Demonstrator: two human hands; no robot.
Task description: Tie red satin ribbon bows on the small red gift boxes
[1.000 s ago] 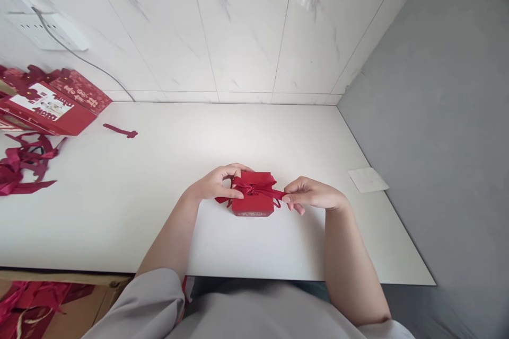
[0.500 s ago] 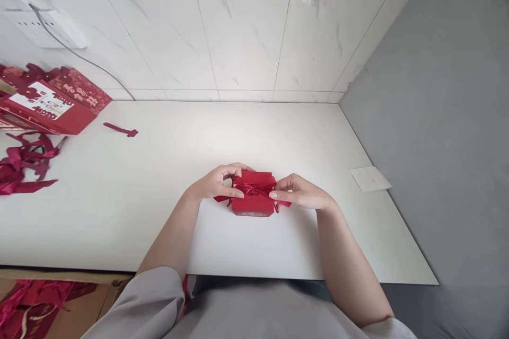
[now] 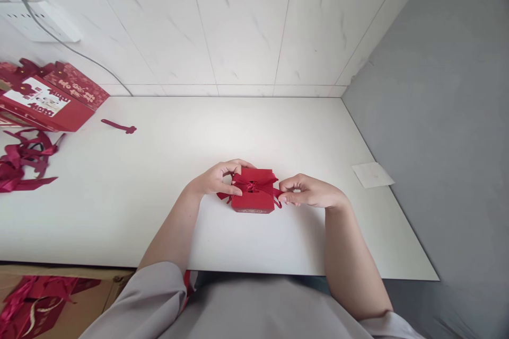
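Observation:
A small red gift box (image 3: 254, 200) sits on the white table (image 3: 159, 180) in front of me, with a red ribbon (image 3: 254, 185) tied in a bow across its top. My left hand (image 3: 217, 179) grips the box's left side, its fingers pinched on the left ribbon loop. At the box's right edge, my right hand (image 3: 308, 192) pinches the right ribbon end between thumb and fingers.
Larger red printed boxes (image 3: 47, 98) stand at the far left, with a heap of red ribbons (image 3: 22, 161) beside them and a loose red strip (image 3: 119, 126). A white card (image 3: 371, 175) lies at the right edge. A cardboard carton (image 3: 47, 302) with red items sits below the table's left front.
My right hand, which had drawn the ribbon end out to the right, came in to the box and has now moved slightly back out. The left hand has stayed put.

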